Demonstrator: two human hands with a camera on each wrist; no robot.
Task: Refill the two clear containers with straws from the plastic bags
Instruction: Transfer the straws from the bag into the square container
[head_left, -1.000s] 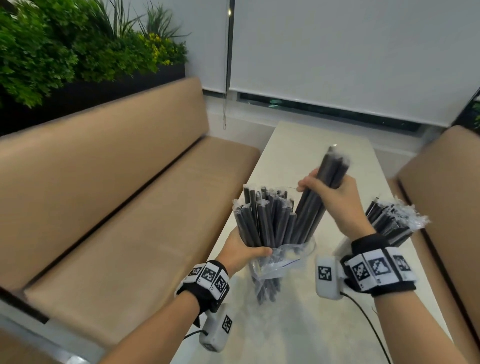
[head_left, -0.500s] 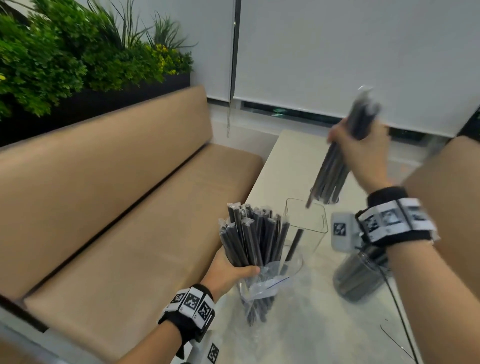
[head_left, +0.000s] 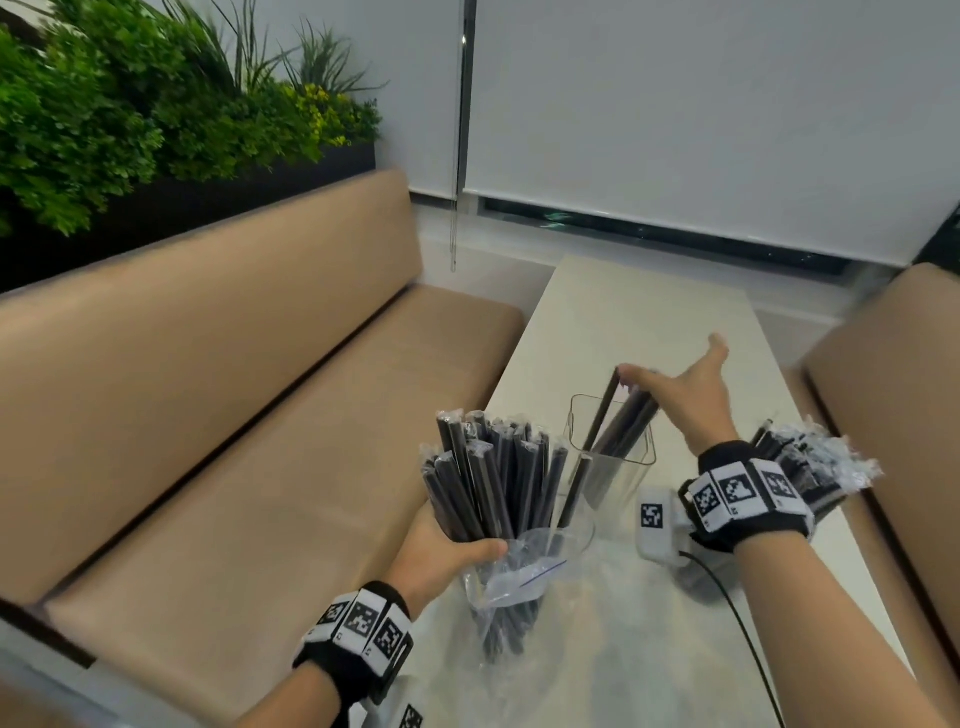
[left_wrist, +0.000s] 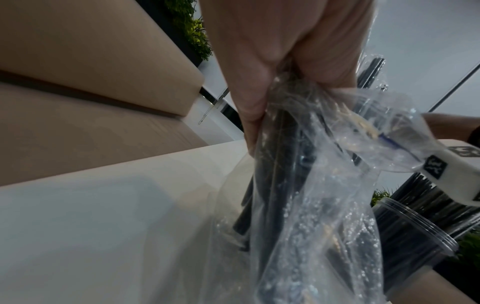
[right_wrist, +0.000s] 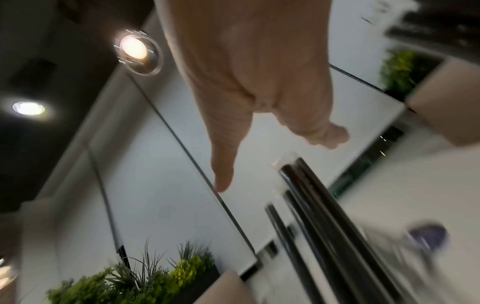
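— What is the left hand (head_left: 441, 553) doing?
— Its grip is clamped round a plastic bag (head_left: 511, 587) of black wrapped straws (head_left: 488, 483), standing on the bench (head_left: 644, 322).
— And the right hand (head_left: 693, 397)?
— Fingers spread, holding nothing, just above a square clear container (head_left: 613, 457) with a few straws leaning inside.
— The other container?
— Under the right wrist: a round one (left_wrist: 415, 232), full of straws.

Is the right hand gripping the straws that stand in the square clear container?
No: in the head view the right hand is spread open above the straws, which lean loose in the square clear container.
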